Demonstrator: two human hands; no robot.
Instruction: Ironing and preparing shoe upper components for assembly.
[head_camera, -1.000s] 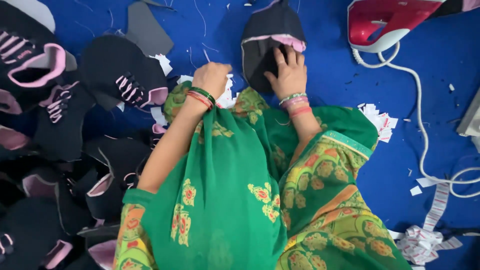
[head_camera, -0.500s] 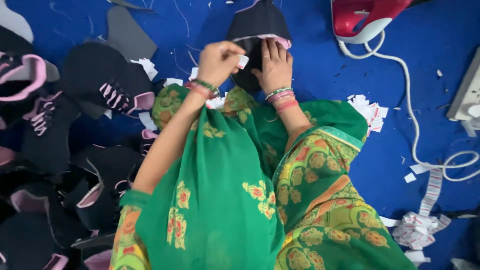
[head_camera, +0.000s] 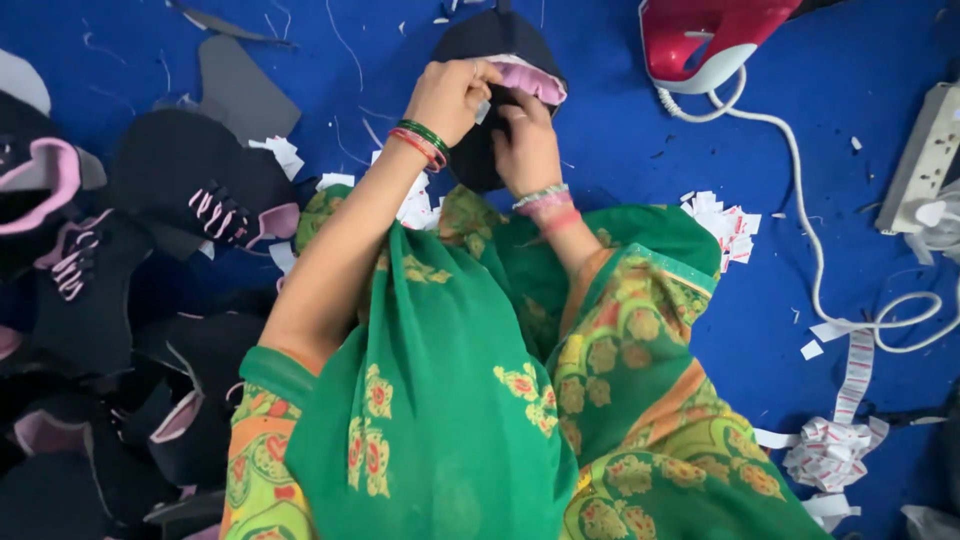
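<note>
A black shoe upper (head_camera: 487, 40) with a pink lining edge lies on the blue floor cloth ahead of my knees. My left hand (head_camera: 452, 97) pinches a small white label at the pink edge. My right hand (head_camera: 525, 148) presses down on the same shoe upper just beside it. Both wrists wear bangles, and a green patterned garment covers my lap below.
Several black and pink shoe uppers (head_camera: 205, 190) are piled at the left. A red and white iron (head_camera: 705, 40) stands at the top right, its white cord (head_camera: 805, 215) trailing to a power strip (head_camera: 925, 155). White paper labels (head_camera: 725, 220) and a label strip (head_camera: 835, 440) lie at the right.
My left hand has moved from the white labels beside my knee up to the pink edge of the shoe upper, carrying a small white label. My right hand stayed on the upper.
</note>
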